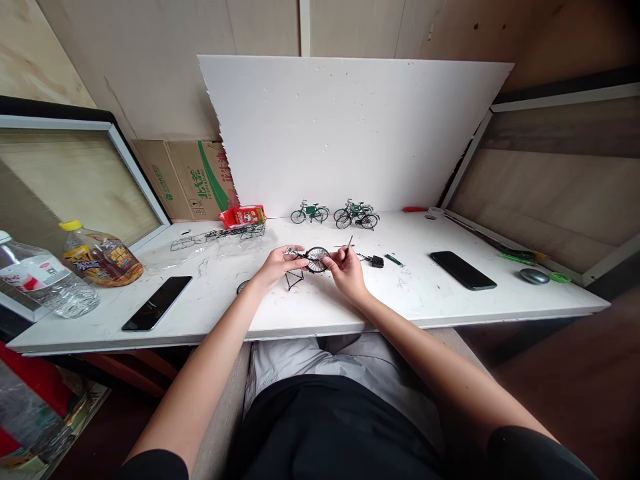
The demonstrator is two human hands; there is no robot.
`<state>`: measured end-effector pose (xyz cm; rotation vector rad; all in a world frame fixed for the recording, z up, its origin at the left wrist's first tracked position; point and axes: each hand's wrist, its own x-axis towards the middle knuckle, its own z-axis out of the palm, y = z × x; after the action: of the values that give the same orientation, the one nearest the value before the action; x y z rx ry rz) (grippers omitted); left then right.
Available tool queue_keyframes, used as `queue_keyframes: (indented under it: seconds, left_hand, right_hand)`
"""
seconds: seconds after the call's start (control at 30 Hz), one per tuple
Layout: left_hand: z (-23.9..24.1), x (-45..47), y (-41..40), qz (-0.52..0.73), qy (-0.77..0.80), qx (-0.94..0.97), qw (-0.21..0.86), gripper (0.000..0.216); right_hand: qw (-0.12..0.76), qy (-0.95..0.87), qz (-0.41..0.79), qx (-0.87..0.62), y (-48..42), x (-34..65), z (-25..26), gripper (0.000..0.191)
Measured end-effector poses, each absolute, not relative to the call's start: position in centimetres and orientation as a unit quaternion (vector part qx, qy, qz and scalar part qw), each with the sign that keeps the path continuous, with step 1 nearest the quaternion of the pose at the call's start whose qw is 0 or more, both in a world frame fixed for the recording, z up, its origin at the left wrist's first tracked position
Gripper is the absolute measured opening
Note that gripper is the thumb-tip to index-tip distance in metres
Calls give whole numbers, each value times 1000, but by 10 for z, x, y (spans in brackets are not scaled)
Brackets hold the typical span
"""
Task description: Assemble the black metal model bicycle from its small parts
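Observation:
In front of me, above the white table, my left hand (274,268) is closed on a partly built model bicycle (296,273) with a dark frame. A spoked black wheel (318,259) sits at its right end. My right hand (350,275) pinches a thin, dark, pen-like tool (349,248), its fingertips touching the rim of that wheel. Part of another small wheel (243,287) shows on the table beside my left wrist. Right of my right hand lie a small black part (377,261) and a green strip (394,259).
Finished model bicycles (310,213) stand before a white foam board (360,133). Thin wire frames (225,233) and a red packet (243,216) lie at back left. Phones (157,303) (463,270) flank my arms; bottles (103,257) are at far left, a grey mouse (534,276) at right.

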<state>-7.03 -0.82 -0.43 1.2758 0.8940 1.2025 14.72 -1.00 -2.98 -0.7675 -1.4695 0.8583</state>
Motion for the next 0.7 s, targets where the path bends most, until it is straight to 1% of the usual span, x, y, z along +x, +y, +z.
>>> queue_keyframes:
  seconds: [0.23, 0.37, 0.57, 0.63, 0.67, 0.7]
  left_hand:
    - [-1, -68, -11, 512, 385, 532, 553, 60]
    - [0, -68, -13, 506, 380, 538, 557, 62]
    - [1, -68, -16, 505, 385, 545, 547, 61]
    - [0, -68, -14, 515, 388, 546, 535, 59]
    - [-1, -69, -13, 524, 391, 544, 527, 58]
    - [-2, -69, -11, 536, 393, 538, 518, 57]
  right_hand:
    - [595, -633, 370, -329, -11, 148, -30, 51]
    - [589, -637, 363, -339, -9, 148, -32, 50]
    - [612, -620, 383, -308, -11, 147, -32, 48]
    - [605, -619, 375, -332, -8, 152, -29, 40]
    - [595, -626, 362, -351, -5, 156, -27, 40]
    - [578, -639, 342, -375, -1, 162, -25, 46]
